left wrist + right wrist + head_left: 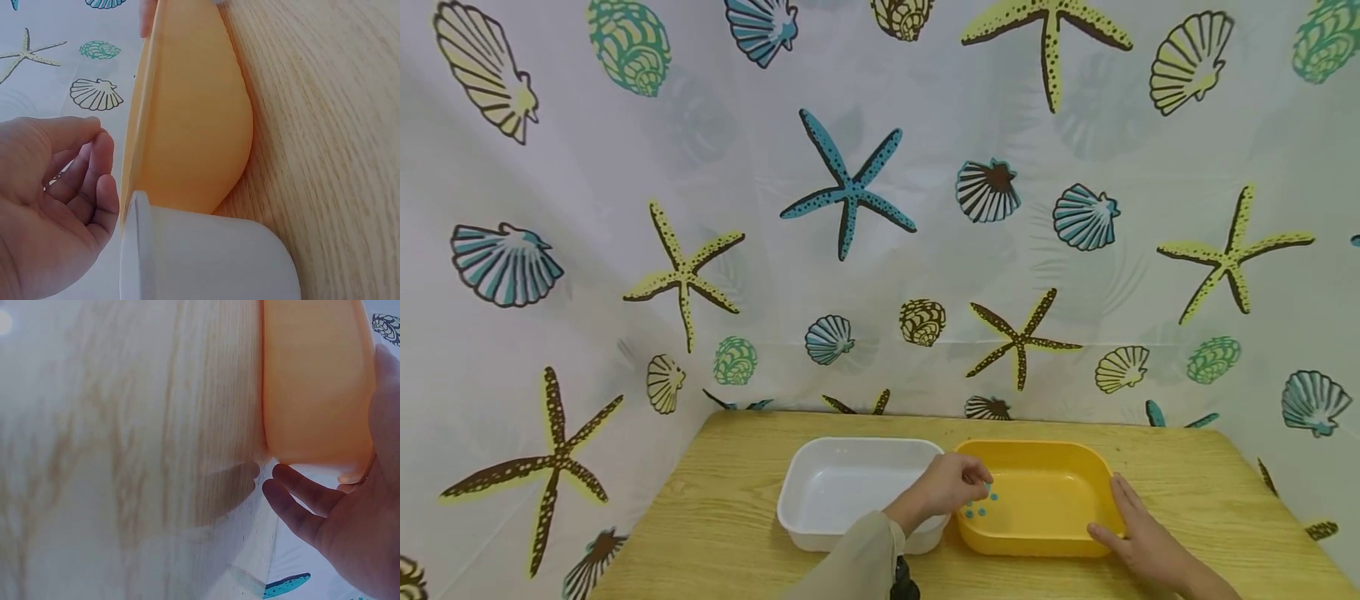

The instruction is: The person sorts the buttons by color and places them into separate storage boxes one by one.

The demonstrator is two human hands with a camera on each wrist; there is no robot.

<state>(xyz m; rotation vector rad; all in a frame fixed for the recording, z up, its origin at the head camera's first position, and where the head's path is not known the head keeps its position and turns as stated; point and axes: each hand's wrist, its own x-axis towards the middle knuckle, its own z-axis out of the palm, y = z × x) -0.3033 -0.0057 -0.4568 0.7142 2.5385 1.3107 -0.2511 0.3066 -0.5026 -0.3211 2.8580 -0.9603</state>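
A white plastic tub (831, 533) and a yellow plastic tub (1037, 546) stand side by side on a wooden table. My left hand (951, 483) is over the left end of the yellow tub, thumb and index fingertip pinched together. A small blue piece (988, 487) shows right at those fingertips; in the left wrist view, the fingers hide it. Several more small blue pieces (981, 512) lie on the yellow tub's floor, below the left hand. At the yellow tub's right end, my right hand (1142, 537) holds the near corner, thumb over the rim and fingers along the outer wall.
The wooden table (722, 492) extends to both sides of the tubs. Behind it and at the sides hangs a white curtain (910, 275) printed with shells and starfish. The two tubs' facing ends are close together, under the left wrist.
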